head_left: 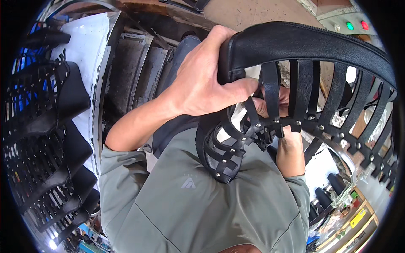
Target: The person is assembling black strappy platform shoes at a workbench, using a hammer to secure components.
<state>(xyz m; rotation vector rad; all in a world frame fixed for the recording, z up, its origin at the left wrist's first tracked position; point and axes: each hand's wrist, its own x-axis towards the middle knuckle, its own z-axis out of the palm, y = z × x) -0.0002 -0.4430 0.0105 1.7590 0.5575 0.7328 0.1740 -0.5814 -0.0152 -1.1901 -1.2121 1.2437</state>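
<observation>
A tall black gladiator boot [303, 42] stretches from my chest to the upper right, tilted, with its toe toward me. It has cut-out straps, small silver studs along a strip, and a zip along the upper edge of its shaft. My left hand [202, 78] is closed round the heel end, with the thumb pressed over the edge near the pale insole [254, 72]. My right hand [283, 100] is behind the straps and partly hidden by them. Its visible fingers are bent against the boot near the instep.
On the left, several black strappy heeled shoes [76, 92] lie over a white board [86, 40]. Beside it are dark metal trays [126, 63]. Green and red buttons [349, 26] sit on a panel at the upper right. More black shoes [322, 198] lie at the lower right.
</observation>
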